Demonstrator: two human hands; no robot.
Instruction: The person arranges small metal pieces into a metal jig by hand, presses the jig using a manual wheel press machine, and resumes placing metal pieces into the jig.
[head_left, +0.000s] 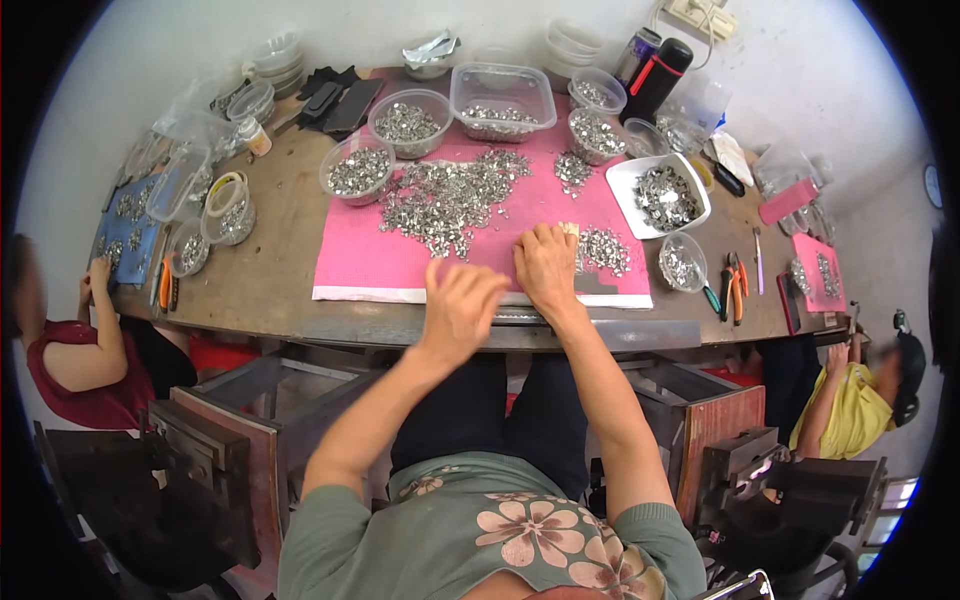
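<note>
My left hand (458,312) hangs over the front edge of the pink mat (350,262), smeared by motion. Its fingers are bent and partly spread; whether anything small is between them does not show. My right hand (546,266) rests on the mat with its fingers bent down and close together, and what they hold is hidden underneath. A small tan piece (570,229) shows beside its knuckles. Just right of it lies a small pile of shiny metal parts (604,252). A larger spread of metal pieces (445,200) covers the mat ahead of my left hand.
Clear tubs (357,170) of metal parts line the mat's far side. A white tray (640,215) and a small tub (682,262) stand to the right, near orange-handled pliers (738,285). A black flask (657,78) stands behind. People (860,390) sit at both sides.
</note>
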